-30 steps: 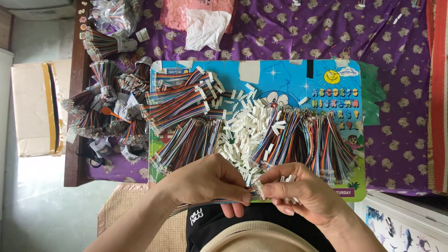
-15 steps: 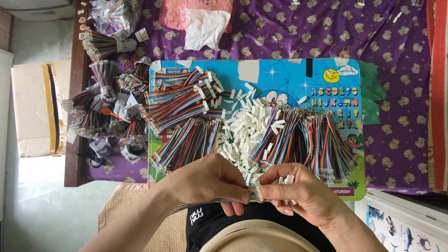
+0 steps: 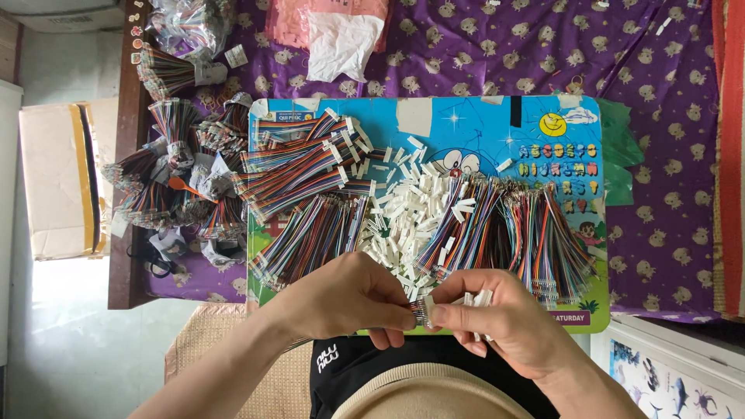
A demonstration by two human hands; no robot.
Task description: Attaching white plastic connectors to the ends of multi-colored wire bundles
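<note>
Connectors between wire bundles (on board)

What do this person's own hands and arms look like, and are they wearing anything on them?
Both are bare: the left hand and the right hand wear no gloves, and I can see no rings, watch or bracelet. The forearms show no sleeves as far as the picture reaches. Fingernails look short and plain. Below the hands sits dark clothing with a small white mark, and a beige rounded shape that I cannot identify.

A brown cardboard box with yellow and black tape stands on the floor off the table's left edge. A clear plastic bag lies at the table's far-left corner, a white bag beside it.
</note>
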